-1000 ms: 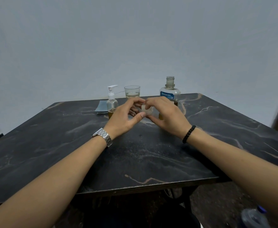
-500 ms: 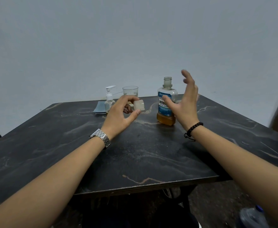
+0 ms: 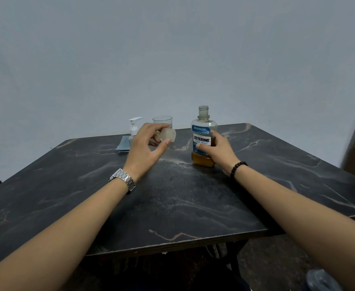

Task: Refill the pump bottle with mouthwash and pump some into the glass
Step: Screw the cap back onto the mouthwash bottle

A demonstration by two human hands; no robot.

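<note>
Head view: mouthwash bottle (image 3: 202, 139) upright on the dark marble table (image 3: 172, 202), centre-right, neck open, cap off. Amber liquid fills only the bottom part, clear above the label. Right hand (image 3: 219, 150) wraps the bottle's lower body, thumb on the label, fingers curled round the right side

Left hand (image 3: 147, 148) raised above the table, pinching the translucent cap (image 3: 168, 135) between thumb and index finger; other fingers loosely curled behind it

Pump bottle (image 3: 134, 131) at the far edge, white pump head on, body mostly hidden behind the left hand, fill level can't tell. Glass (image 3: 162, 122) just right of it, upright, partly hidden by cap and fingers; contents unclear from here. Blue cloth (image 3: 123, 144) flat, beside the pump bottle on its left

Another bottle (image 3: 321, 280) with a dark cap on the floor, bottom right, blurred
</note>
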